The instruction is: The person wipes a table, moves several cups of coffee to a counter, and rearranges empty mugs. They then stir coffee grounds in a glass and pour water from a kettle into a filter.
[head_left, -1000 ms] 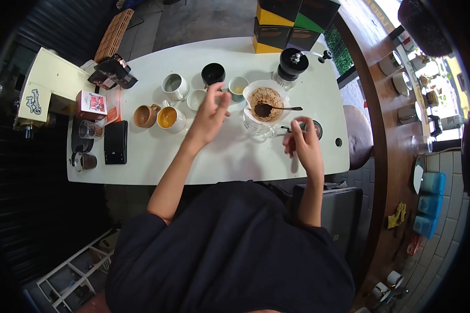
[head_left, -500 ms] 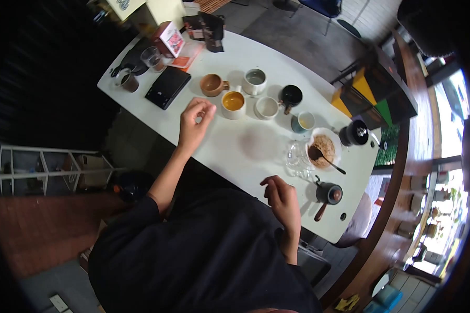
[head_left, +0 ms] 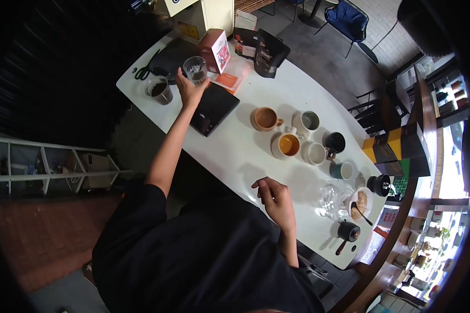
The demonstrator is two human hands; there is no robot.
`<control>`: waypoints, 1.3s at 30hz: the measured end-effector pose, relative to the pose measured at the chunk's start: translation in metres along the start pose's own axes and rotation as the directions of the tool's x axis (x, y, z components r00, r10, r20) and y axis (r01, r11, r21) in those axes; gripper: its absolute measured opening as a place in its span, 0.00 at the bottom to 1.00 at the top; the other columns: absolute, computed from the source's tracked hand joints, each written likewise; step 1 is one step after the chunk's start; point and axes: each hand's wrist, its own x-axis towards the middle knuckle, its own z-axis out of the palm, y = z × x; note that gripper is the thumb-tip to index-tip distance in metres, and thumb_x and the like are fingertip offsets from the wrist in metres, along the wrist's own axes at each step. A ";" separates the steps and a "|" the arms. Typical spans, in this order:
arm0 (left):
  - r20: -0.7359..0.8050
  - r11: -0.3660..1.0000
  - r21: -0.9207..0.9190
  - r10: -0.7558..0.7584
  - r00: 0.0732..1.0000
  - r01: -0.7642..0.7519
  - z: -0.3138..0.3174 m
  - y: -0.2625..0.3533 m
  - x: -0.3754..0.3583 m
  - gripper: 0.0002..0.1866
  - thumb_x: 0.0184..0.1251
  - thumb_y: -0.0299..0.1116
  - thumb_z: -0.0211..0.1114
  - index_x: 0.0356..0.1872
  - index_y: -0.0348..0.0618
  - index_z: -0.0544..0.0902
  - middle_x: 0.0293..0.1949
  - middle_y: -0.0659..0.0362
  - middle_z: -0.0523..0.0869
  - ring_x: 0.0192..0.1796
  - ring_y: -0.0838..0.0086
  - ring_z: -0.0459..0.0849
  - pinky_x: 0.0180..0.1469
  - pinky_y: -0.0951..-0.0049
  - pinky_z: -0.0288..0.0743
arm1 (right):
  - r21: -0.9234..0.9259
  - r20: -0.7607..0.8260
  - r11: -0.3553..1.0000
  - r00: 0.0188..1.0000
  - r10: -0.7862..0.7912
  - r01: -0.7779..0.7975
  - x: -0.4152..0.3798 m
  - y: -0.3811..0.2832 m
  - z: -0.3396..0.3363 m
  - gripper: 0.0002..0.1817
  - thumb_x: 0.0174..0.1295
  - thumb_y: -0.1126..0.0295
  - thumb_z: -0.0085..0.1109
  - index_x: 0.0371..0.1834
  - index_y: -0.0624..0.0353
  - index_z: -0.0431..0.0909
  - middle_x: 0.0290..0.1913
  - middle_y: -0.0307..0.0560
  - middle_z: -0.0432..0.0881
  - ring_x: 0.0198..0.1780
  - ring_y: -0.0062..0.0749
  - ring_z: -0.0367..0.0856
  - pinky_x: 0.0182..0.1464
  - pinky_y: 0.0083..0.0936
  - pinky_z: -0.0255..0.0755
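My left hand point(head_left: 191, 93) reaches to the far left of the white table, its thumb and fingers curved round the lower part of a clear glass point(head_left: 195, 67). Beside it stands another glass holding dark coffee grounds point(head_left: 161, 93). A flat black scale point(head_left: 214, 109) lies just right of the wrist. My right hand point(head_left: 278, 202) hovers at the table's front edge, fingers loosely curled and nothing in them. Nearest to it are a white mug with a yellow inside point(head_left: 286, 146) and a clear glass server point(head_left: 328, 201).
A brown cup point(head_left: 266, 119), several other mugs, a white bowl with a spoon point(head_left: 361, 203), a dark side-handled pot point(head_left: 349, 230) and a black grinder point(head_left: 379, 185) stand to the right. A red-brown box point(head_left: 214, 49) and black pouches point(head_left: 269, 55) stand behind my left hand.
My left hand has gone from beside the yellow-lined mug to the clear glass at the far left, its fingers now round it. The view has swung left; my right hand stays curled.
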 end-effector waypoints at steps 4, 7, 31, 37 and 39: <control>0.081 0.976 -0.216 0.008 0.997 0.010 0.026 -0.027 0.022 0.57 0.45 0.43 0.87 0.73 0.31 0.59 0.68 0.38 0.69 0.71 0.47 0.70 0.73 0.54 0.65 | -0.011 0.001 0.998 0.998 -0.058 0.058 0.042 -0.035 0.045 0.10 0.75 0.71 0.54 0.40 0.65 0.83 0.25 0.50 0.79 0.25 0.34 0.76 0.34 0.31 0.71; 0.148 0.923 -0.379 -0.012 0.989 0.068 0.034 -0.044 0.028 0.53 0.45 0.40 0.87 0.70 0.35 0.63 0.63 0.42 0.76 0.66 0.52 0.77 0.70 0.57 0.70 | -0.022 -0.023 1.000 1.000 -0.020 0.020 0.065 -0.047 0.067 0.10 0.75 0.71 0.55 0.41 0.65 0.83 0.25 0.51 0.79 0.26 0.35 0.77 0.34 0.30 0.71; 0.217 0.607 -0.746 0.610 0.762 -0.273 -0.084 0.066 0.013 0.46 0.47 0.46 0.86 0.66 0.39 0.72 0.59 0.47 0.83 0.61 0.53 0.83 0.63 0.56 0.78 | -0.473 -0.348 0.853 0.843 -0.411 0.220 0.133 -0.104 0.097 0.20 0.59 0.63 0.77 0.43 0.60 0.75 0.30 0.42 0.76 0.24 0.32 0.76 0.28 0.29 0.74; 0.296 0.596 -0.756 0.680 0.671 -0.270 -0.100 0.092 -0.028 0.47 0.47 0.48 0.86 0.66 0.40 0.72 0.59 0.49 0.83 0.61 0.54 0.82 0.64 0.56 0.78 | -0.732 -0.202 0.646 0.837 -0.508 0.216 0.122 -0.103 0.068 0.20 0.61 0.57 0.73 0.44 0.58 0.75 0.29 0.38 0.77 0.28 0.33 0.82 0.29 0.30 0.77; 0.323 0.614 -0.736 0.688 0.650 -0.284 -0.101 0.097 -0.036 0.47 0.46 0.49 0.86 0.66 0.41 0.72 0.59 0.49 0.82 0.60 0.54 0.82 0.63 0.56 0.78 | -0.816 -0.108 0.524 0.827 -0.552 0.244 0.111 -0.097 0.060 0.13 0.64 0.62 0.70 0.44 0.54 0.78 0.26 0.37 0.72 0.27 0.28 0.80 0.26 0.28 0.75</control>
